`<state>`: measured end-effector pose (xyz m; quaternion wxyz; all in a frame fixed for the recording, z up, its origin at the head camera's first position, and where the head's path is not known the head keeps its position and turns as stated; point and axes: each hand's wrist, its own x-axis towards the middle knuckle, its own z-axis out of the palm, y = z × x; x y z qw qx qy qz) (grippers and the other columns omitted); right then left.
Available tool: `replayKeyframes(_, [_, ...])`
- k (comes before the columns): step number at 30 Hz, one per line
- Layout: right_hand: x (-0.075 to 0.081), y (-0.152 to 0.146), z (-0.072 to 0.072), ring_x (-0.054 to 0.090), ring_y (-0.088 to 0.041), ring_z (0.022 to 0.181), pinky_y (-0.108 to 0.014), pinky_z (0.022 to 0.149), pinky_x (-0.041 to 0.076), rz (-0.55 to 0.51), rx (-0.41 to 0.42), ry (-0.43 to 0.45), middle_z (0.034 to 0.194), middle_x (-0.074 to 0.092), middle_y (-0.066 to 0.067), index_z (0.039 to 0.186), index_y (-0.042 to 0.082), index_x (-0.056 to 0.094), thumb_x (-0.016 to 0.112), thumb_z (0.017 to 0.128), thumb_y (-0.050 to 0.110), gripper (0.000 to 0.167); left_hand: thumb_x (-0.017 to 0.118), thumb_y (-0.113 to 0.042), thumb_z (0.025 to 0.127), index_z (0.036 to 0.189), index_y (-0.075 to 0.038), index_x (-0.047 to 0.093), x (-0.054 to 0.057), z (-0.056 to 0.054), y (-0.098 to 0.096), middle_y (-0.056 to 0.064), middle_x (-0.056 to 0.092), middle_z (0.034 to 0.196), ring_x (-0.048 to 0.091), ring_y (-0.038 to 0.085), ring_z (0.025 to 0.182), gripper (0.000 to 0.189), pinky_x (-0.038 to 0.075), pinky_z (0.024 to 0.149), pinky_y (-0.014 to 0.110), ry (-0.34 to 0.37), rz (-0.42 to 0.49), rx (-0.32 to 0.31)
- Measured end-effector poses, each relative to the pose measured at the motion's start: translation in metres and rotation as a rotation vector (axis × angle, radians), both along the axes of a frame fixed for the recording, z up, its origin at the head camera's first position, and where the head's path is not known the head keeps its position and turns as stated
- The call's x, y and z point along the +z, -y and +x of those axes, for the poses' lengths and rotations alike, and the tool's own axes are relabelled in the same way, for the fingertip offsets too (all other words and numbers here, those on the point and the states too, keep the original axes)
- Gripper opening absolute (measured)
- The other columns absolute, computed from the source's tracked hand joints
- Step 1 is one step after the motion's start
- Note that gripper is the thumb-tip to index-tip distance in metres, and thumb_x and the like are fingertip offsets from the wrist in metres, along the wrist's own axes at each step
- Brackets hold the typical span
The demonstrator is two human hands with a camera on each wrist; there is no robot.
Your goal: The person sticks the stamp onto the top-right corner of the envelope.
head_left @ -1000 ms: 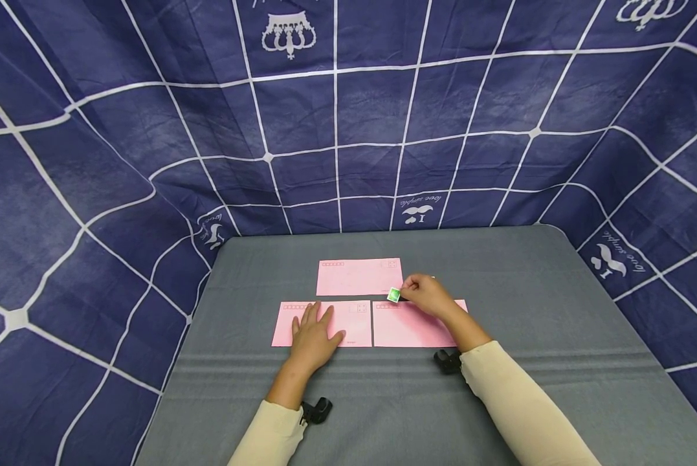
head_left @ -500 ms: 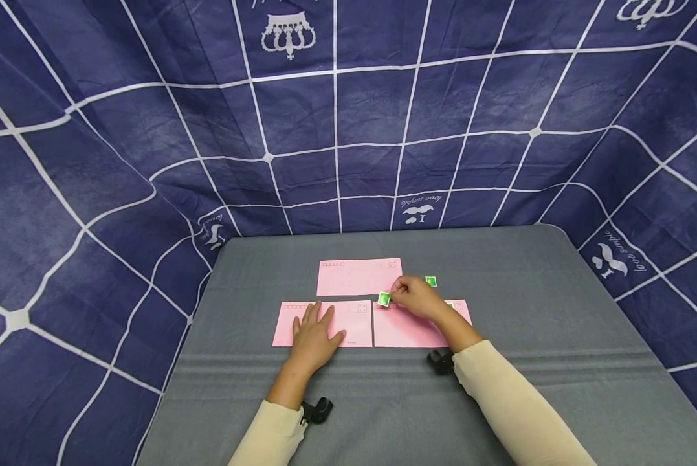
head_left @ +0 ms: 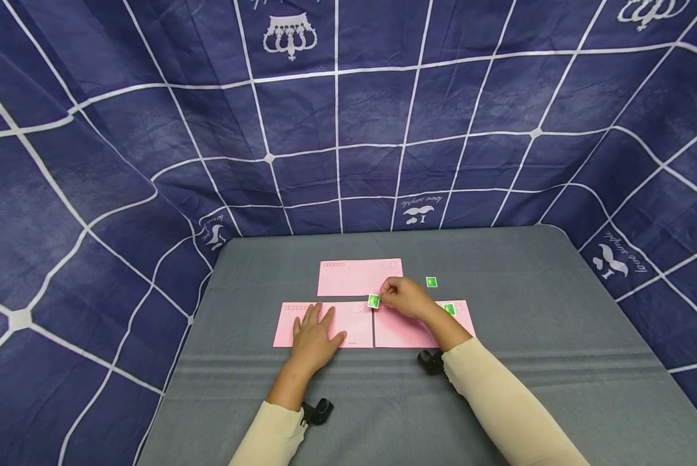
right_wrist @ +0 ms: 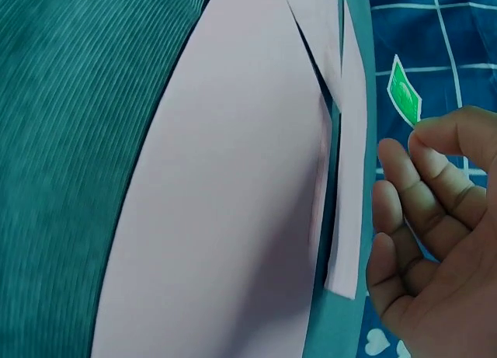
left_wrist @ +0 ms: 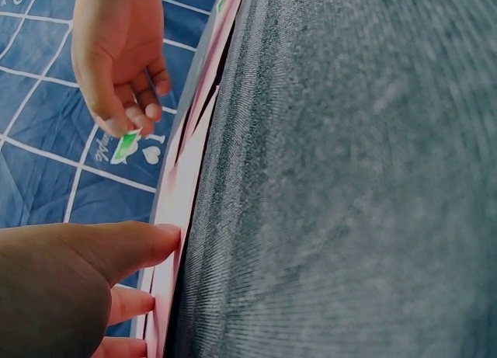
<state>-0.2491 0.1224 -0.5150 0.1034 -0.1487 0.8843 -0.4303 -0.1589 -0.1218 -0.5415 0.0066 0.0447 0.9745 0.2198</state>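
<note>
My right hand (head_left: 408,298) pinches a green postage stamp (head_left: 374,301) with a white border by its edge, between thumb and forefinger. In the head view this stamp hangs over the gap between the two near pink envelopes. With fingers spread, my left hand (head_left: 313,336) rests on the near left envelope (head_left: 356,330). Below the right forearm lies the near right envelope (head_left: 400,333), which bears a green stamp (head_left: 450,309) at its upper right. The right wrist view shows the pinched stamp (right_wrist: 404,92) clear of the paper.
A third pink envelope (head_left: 354,278) lies farther back on the grey cloth-covered table (head_left: 255,272). One more green stamp (head_left: 431,282) lies on the cloth to its right. A blue curtain (head_left: 371,110) with white lines stands around the table's back and sides.
My right hand has moved left with the pinched stamp, from above the near right envelope to the near left one's upper right corner. Two other stamps have come into sight. My left hand has stayed put.
</note>
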Motion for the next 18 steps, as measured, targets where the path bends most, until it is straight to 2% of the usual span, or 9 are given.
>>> replayKeyframes(8, [0.000, 0.012, 0.000, 0.053, -0.011, 0.073, -0.022, 0.066, 0.044, -0.012, 0.001, 0.040, 0.080, 0.059, 0.001, 0.087, 0.008, 0.066, 0.066, 0.091, 0.013, 0.006, 0.069, -0.044, 0.092, 0.148, -0.009, 0.052, -0.003, 0.001, 0.002, 0.023, 0.039, 0.158, 0.030, 0.042, 0.151, 0.068, 0.020, 0.119, 0.070, -0.023, 0.001, -0.015])
replayKeyframes(18, [-0.004, 0.020, -0.003, 0.054, -0.009, 0.071, -0.022, 0.067, 0.045, 0.034, 0.018, -0.007, 0.077, 0.061, 0.003, 0.084, 0.011, 0.066, 0.067, 0.091, 0.014, 0.008, 0.069, -0.043, 0.092, 0.147, -0.009, 0.053, -0.003, 0.000, 0.003, 0.023, 0.042, 0.157, 0.032, 0.043, 0.150, 0.067, 0.022, 0.118, 0.070, -0.033, -0.011, -0.024])
